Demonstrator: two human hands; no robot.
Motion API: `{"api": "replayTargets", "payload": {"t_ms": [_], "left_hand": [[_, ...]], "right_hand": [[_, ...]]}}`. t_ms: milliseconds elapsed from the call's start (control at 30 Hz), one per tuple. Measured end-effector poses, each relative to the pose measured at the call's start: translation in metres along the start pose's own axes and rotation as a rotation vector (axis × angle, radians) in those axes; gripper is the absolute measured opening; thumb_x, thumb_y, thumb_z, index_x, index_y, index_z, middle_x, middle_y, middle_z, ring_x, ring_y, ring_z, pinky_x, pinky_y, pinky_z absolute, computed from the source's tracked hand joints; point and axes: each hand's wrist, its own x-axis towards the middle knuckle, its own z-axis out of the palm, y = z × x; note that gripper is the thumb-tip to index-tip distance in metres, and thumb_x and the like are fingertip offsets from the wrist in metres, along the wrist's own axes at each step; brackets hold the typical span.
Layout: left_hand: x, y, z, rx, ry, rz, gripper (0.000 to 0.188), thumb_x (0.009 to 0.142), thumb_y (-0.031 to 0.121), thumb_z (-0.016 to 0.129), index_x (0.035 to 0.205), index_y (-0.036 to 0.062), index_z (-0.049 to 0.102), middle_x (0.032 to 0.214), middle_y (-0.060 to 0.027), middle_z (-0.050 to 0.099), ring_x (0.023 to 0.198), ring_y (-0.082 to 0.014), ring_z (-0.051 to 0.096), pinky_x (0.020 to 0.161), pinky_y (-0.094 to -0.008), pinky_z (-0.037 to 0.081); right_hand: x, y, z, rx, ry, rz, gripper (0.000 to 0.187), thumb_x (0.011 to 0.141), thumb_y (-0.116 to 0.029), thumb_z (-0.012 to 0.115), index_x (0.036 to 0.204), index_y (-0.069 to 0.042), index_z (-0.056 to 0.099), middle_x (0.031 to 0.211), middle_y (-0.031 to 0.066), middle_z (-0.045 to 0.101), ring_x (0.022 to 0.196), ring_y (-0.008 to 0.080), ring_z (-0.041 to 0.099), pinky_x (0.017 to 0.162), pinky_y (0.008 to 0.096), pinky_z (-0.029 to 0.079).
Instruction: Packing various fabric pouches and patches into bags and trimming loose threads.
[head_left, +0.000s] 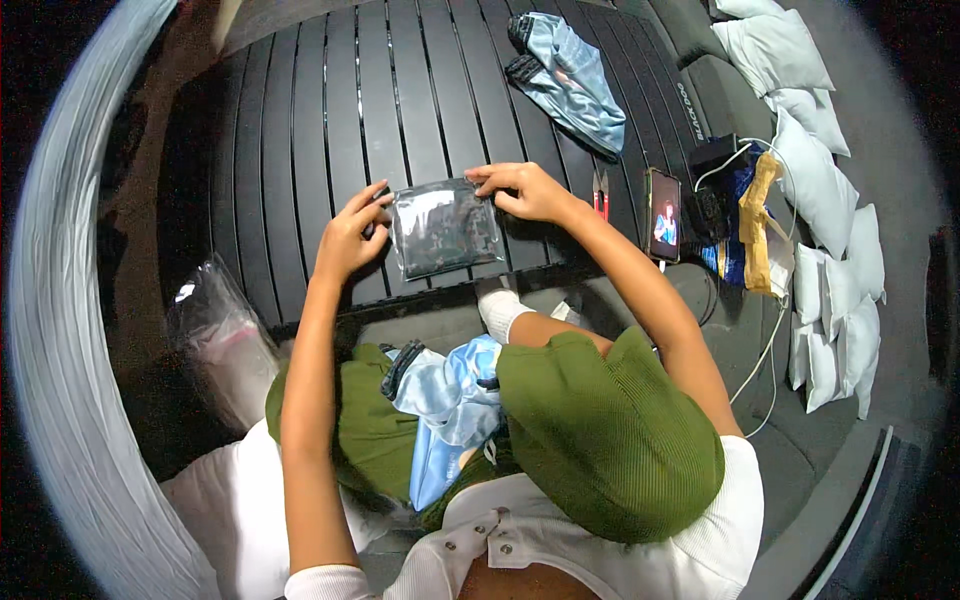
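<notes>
Flanking a packet [447, 232] at its upper edge, both hands reach forward over a black slatted table [310, 150]. The packet, a squarish clear sleeve with something dark inside, lies flat on the slats near the table's front edge, between the hands. The left hand [355, 228] is at its upper left side, fingers bent and slightly parted; whether they pinch the film, I cannot tell. The right hand [525, 190] has its fingertips at the upper right corner, thumb below them; its grip is likewise unclear. Near the right forearm lie red-handled snips [601, 203], with a lit phone [664, 215] farther right. A crumpled blue garment [572, 80] rests at the table's far side, and similar shiny blue cloth [455, 395] lies in the lap. A clear bag [228, 345] sits at lower left, and pale cushions [775, 50] line the right.
</notes>
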Motion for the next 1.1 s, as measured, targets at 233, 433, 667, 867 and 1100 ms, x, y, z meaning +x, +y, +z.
{"api": "replayTargets", "payload": {"t_ms": [233,433,667,867,1100], "left_hand": [[0.0,0.008,0.014,-0.103,0.118,-0.131,0.015,0.069,0.008,0.069,0.073,-0.0014,0.058,0.112,-0.0138,0.056,0.102,-0.0275,0.057,0.084,-0.0337,0.046],[0.002,0.007,0.012,0.075,0.143,-0.084,0.025,0.066,0.017,0.075,0.074,0.0021,0.057,0.108,-0.0119,0.05,0.098,-0.0284,0.05,0.082,-0.0364,0.043],[0.001,-0.004,0.002,0.112,0.077,-0.249,0.031,0.07,0.024,0.069,0.093,0.0097,0.053,0.116,-0.0057,0.048,0.11,-0.0277,0.035,0.095,-0.0385,0.027],[0.01,0.016,0.025,0.236,0.139,-0.357,0.041,0.081,0.033,0.059,0.114,0.0121,0.05,0.126,-0.009,0.041,0.118,-0.0297,0.029,0.098,-0.0435,0.02],[0.002,0.007,0.018,0.466,0.047,-0.37,0.07,0.075,0.048,0.062,0.132,0.0142,0.038,0.138,-0.0175,0.027,0.128,-0.0348,0.021,0.102,-0.0493,0.014]], "right_hand": [[-0.002,-0.001,0.005,0.023,0.056,0.011,0.02,0.069,-0.002,0.05,0.084,0.002,0.063,0.112,0.0166,0.058,0.1,0.0291,0.059,0.087,0.0334,0.046],[-0.004,-0.002,0.009,0.05,0.108,-0.016,0.018,0.07,-0.001,0.05,0.082,0.003,0.063,0.112,0.0167,0.059,0.1,0.0269,0.059,0.086,0.0324,0.047],[-0.007,0.003,0.013,0.216,0.206,0.065,0.019,0.072,0.002,0.047,0.081,0.002,0.065,0.11,0.0186,0.059,0.1,0.0252,0.06,0.085,0.0306,0.047],[-0.008,0.002,0.013,0.144,0.212,0.065,0.02,0.072,0.001,0.048,0.082,0.002,0.065,0.11,0.0188,0.059,0.1,0.0256,0.06,0.086,0.0308,0.046],[-0.007,0.0,0.012,0.097,0.181,0.03,0.019,0.07,0.0,0.05,0.082,0.001,0.065,0.111,0.0179,0.058,0.101,0.0262,0.059,0.087,0.0312,0.046]]}}
